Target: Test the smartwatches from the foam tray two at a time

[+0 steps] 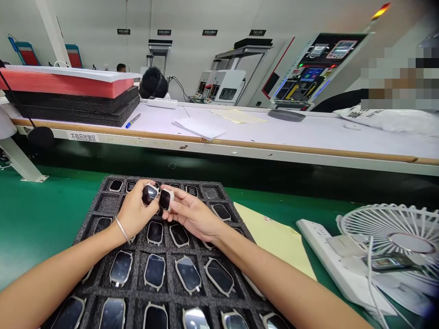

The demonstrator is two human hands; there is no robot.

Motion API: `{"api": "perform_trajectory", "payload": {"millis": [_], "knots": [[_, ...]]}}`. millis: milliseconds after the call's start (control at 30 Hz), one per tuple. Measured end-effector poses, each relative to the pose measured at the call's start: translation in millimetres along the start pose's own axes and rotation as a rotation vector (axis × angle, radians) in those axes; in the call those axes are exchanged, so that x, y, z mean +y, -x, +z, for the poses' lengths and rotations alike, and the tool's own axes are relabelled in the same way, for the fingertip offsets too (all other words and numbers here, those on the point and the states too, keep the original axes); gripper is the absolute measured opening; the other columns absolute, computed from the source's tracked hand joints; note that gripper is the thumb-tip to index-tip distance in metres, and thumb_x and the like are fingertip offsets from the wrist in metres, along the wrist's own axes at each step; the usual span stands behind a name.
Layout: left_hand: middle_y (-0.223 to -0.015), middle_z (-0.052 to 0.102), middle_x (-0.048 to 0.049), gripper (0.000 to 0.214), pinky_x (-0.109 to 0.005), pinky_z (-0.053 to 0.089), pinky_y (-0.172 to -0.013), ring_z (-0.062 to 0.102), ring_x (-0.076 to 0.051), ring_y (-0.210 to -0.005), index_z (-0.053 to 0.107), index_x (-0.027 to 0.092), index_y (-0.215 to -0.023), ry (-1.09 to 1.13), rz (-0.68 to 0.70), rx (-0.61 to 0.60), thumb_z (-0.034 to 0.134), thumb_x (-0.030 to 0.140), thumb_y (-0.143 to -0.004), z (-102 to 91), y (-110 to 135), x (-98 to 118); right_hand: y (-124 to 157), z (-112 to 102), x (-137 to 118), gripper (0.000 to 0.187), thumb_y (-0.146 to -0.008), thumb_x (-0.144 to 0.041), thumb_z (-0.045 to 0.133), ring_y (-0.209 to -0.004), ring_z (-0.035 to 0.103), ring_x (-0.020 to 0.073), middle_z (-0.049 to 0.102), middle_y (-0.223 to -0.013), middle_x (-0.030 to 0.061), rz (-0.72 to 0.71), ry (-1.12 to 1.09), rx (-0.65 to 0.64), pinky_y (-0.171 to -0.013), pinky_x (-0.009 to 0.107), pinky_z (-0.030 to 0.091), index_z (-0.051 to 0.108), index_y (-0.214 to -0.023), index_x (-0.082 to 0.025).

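A black foam tray [103,203] lies on the green mat in front of me, its pockets filled with several silver-rimmed smartwatch bodies [154,270]. My left hand [135,212], with a thin bracelet at the wrist, pinches one watch body [149,193] above the far part of the tray. My right hand [192,214] pinches a second watch body [165,199] right beside the first. The two watch bodies nearly touch, screens facing me.
A yellow sheet [274,235] lies right of the tray. Further right are a white power strip [329,256], a white desk fan [394,233] lying flat, and cables. Behind runs a white bench with papers [199,127], a blue pen [132,120] and stacked foam [72,98]. Other people sit at the back.
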State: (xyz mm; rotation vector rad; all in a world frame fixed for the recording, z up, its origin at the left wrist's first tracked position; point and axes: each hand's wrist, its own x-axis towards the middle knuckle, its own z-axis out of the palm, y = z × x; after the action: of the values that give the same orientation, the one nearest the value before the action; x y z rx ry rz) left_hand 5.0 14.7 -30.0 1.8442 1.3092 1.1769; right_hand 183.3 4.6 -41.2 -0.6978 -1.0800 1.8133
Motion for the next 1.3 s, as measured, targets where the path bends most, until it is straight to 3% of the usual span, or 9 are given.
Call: {"api": "perform_trajectory", "payload": {"millis": [133,467,933,1300], "knots": [[-0.09,0.067,-0.0035,0.033,-0.028,0.048,-0.064,0.061,-0.016,-0.07,0.055,0.019,-0.107,0.018,-0.004,-0.002,0.059,0.029,-0.075,0.7,1.3,0.5,-0.8,0.4,0.4,0.051,-0.071,-0.028,0.084,-0.07,0.061,0.0107,0.063,-0.088,-0.0007,0.008,-0.043,-0.003,-0.066,0.025,0.046,0.066,-0.119,-0.026],[-0.097,0.067,-0.0047,0.031,-0.03,0.05,-0.076,0.064,-0.02,-0.091,0.055,0.02,-0.105,0.019,0.025,0.019,0.056,0.028,-0.076,2.4,2.7,0.1,1.3,1.3,-4.7,0.049,-0.071,-0.03,0.083,-0.067,0.055,0.0099,0.065,-0.098,0.0012,0.003,-0.093,-0.061,-0.064,0.026,0.044,0.067,-0.117,-0.026],[-0.093,0.065,-0.0026,0.034,-0.029,0.049,-0.075,0.062,-0.017,-0.081,0.056,0.02,-0.106,0.045,0.008,0.052,0.06,0.029,-0.073,0.1,1.6,0.5,1.5,-0.3,-2.5,0.048,-0.075,-0.03,0.08,-0.07,0.056,0.0115,0.061,-0.089,-0.0003,-0.004,-0.063,-0.088,-0.067,0.028,0.045,0.064,-0.12,-0.026],[-0.095,0.066,-0.0037,0.032,-0.03,0.05,-0.076,0.064,-0.02,-0.089,0.057,0.02,-0.104,0.021,0.005,0.029,0.06,0.031,-0.074,0.6,2.2,1.5,2.3,-0.9,-3.1,0.047,-0.076,-0.029,0.08,-0.071,0.057,0.0106,0.061,-0.093,0.0,-0.017,-0.061,-0.108,-0.067,0.027,0.045,0.065,-0.12,-0.026]]}}
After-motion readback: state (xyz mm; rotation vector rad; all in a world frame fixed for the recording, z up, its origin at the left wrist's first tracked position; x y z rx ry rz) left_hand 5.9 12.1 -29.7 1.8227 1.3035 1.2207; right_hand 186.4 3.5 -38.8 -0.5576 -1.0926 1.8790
